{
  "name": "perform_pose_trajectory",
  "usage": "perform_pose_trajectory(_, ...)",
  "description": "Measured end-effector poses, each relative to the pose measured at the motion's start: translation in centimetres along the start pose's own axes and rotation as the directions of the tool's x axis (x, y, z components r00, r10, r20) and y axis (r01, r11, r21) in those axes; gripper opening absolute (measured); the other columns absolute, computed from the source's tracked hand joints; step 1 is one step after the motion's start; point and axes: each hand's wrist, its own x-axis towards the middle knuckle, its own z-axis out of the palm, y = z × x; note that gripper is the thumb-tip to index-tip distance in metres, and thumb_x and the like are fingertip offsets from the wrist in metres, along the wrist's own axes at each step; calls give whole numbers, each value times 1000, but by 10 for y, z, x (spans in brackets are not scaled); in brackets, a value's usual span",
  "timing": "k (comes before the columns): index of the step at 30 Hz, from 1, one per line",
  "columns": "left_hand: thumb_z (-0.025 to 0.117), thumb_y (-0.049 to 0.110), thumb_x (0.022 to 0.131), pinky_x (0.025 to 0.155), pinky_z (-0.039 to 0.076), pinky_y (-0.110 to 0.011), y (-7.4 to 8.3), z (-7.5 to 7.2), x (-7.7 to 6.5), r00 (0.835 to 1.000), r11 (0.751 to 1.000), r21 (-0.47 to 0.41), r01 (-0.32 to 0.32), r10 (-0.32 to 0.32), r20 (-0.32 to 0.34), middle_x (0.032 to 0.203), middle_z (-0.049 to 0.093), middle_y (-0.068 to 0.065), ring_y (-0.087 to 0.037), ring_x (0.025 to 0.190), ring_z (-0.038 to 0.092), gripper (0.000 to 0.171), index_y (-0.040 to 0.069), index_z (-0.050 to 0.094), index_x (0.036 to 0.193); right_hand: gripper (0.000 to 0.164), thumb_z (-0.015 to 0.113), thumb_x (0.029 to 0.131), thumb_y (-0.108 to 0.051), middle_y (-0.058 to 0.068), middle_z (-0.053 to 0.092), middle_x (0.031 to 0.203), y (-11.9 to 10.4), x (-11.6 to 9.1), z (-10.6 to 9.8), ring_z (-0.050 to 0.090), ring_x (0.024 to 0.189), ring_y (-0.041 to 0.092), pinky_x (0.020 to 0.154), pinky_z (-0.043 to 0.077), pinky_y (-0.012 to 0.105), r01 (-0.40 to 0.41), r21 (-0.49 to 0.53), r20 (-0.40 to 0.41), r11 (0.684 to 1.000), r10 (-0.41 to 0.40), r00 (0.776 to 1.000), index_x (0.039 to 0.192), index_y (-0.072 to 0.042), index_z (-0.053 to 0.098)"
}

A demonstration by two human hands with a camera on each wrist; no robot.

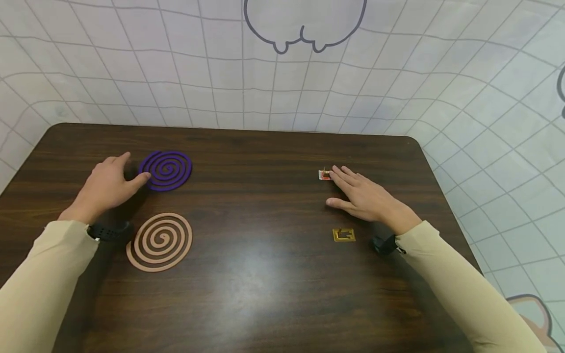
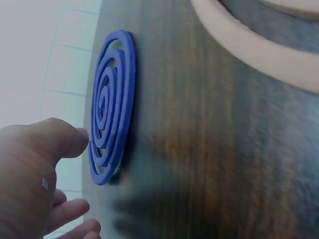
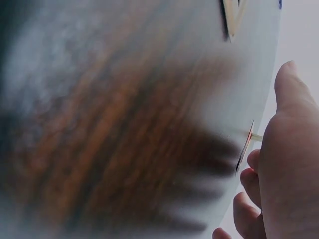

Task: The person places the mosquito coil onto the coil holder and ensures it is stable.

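A purple spiral mosquito coil (image 1: pixel 167 169) lies flat on the dark wooden table. My left hand (image 1: pixel 108 184) hovers at its left edge, thumb and fingers spread apart; in the left wrist view the thumb overlaps the coil (image 2: pixel 130 69), and whether they touch I cannot tell. Below it is a tan spiral coil (image 1: pixel 163 239). On the right, a small red and white metal coil stand (image 1: pixel 324 177) has an upright prong. The fingertips of my right hand (image 1: pixel 366 196) reach its right edge, fingers extended, with contact unclear. A gold-coloured stand (image 1: pixel 344 239) lies nearer me, below that hand.
The dark wooden tabletop (image 1: pixel 256 196) carries a bright reflection near its middle. A white grid-patterned cloth (image 1: pixel 220 73) with cartoon outlines rises behind the table and along its right side. Black bands (image 1: pixel 108 232) circle both wrists.
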Motion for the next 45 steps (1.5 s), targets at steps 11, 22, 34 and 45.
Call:
perform_pose_trajectory(11, 65, 50, 100, 112, 35, -73, 6, -1, 12, 999, 998, -56, 27, -25, 37, 148, 45, -42, -58, 134, 47, 98, -12, 17, 159, 90, 44, 103, -66, 8, 10, 176, -4, 2, -4, 10, 164, 33, 131, 20, 58, -11, 0, 44, 1000, 11, 999, 166, -12, 11)
perform_pose_trajectory(22, 66, 47, 99, 111, 36, -74, 10, 1, 13, 997, 996, -52, 73, -72, 23, 146, 47, -42, -60, 133, 46, 94, -12, 23, 158, 96, 48, 100, -70, 10, 9, 176, -7, 4, -3, 11, 164, 32, 132, 17, 57, 7, -27, 69, 1000, -5, 998, 166, -12, 10)
perform_pose_trajectory(34, 75, 38, 95, 107, 41, -71, 6, 4, 14, 998, 989, -140, 50, -53, -20, 150, 49, -35, -53, 130, 51, 94, -4, 24, 161, 100, 49, 98, -72, 11, 5, 176, -8, 4, -1, 11, 164, 32, 132, 17, 57, 6, 1, 66, 1000, -6, 998, 166, -11, 8)
perform_pose_trajectory(45, 78, 34, 93, 105, 41, -73, 7, 2, 12, 998, 962, -265, 67, -69, 2, 156, 40, -36, -57, 135, 44, 106, 11, 6, 167, 100, 49, 98, -73, 12, 5, 176, -11, 4, -2, 8, 165, 30, 132, 16, 56, -29, 19, 84, 999, 27, 996, 166, -11, 9)
